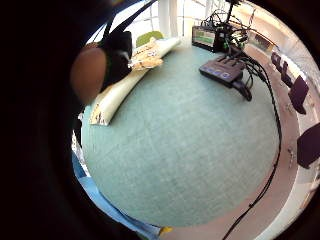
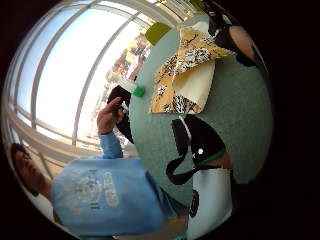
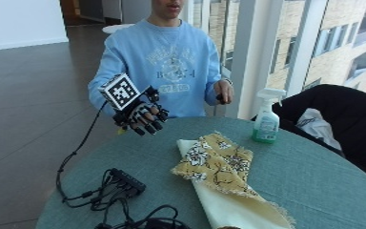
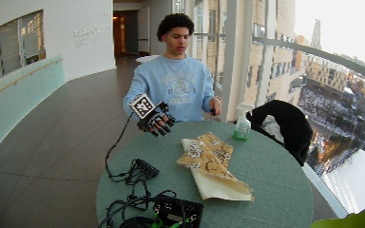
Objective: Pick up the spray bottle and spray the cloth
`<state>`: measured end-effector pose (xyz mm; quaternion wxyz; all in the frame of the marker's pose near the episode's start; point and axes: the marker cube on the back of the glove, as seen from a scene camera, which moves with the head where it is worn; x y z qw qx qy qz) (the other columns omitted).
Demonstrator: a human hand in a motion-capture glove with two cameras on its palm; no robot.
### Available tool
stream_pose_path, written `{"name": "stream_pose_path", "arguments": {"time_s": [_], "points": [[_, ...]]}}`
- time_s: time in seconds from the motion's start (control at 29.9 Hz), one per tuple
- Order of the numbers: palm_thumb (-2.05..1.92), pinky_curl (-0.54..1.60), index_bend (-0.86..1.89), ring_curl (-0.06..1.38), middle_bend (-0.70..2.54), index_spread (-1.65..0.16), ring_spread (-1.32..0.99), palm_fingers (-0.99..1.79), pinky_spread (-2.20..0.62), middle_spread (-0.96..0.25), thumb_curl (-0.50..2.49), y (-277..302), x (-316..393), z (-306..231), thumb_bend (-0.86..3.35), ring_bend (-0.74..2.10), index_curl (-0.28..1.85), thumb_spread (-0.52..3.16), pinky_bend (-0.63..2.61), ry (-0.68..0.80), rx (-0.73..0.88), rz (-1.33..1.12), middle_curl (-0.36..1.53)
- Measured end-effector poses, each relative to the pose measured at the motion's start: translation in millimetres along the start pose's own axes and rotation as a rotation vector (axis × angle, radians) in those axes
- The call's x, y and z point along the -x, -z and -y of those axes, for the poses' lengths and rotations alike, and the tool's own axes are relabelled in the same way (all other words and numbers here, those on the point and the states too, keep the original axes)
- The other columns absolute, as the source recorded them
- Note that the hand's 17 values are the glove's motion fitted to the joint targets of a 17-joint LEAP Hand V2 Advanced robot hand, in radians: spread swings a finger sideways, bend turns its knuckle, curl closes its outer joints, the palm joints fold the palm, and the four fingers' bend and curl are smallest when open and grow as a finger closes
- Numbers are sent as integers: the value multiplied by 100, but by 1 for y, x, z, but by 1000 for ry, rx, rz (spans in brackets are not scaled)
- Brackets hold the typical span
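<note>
A clear spray bottle point(image 3: 266, 117) with green liquid and a white trigger head stands upright on the round green table point(image 3: 322, 176), near its far edge. A yellow floral cloth point(image 3: 219, 164) lies partly folded over a cream cloth point(image 3: 234, 205) in the table's middle. My gloved right hand point(image 3: 141, 116) hovers above the table's near-left edge, fingers hanging loosely curled, holding nothing, well apart from the bottle. The bottle point(image 4: 242, 125) and cloth point(image 4: 209, 154) also show in the wide outside view. The person's bare hand point(image 3: 223, 91) is raised and holds a small dark object.
A black hub point(image 3: 127, 180) with tangled cables lies on the table's near left. More black electronics point(image 4: 176, 210) sit at the near edge. A chair draped with a black jacket point(image 3: 341, 119) stands right of the bottle. Window frames run behind.
</note>
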<state>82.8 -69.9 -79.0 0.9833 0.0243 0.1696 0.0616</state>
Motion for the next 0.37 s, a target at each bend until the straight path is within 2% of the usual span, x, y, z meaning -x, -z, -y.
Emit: {"name": "stream_pose_path", "arguments": {"time_s": [0.37], "points": [[77, 33, 13, 36, 30, -30, -4, 79, 18, -7, 40, 3, -3, -6, -2, 31, 28, 110, 18, 3, 3, -32, 45]]}}
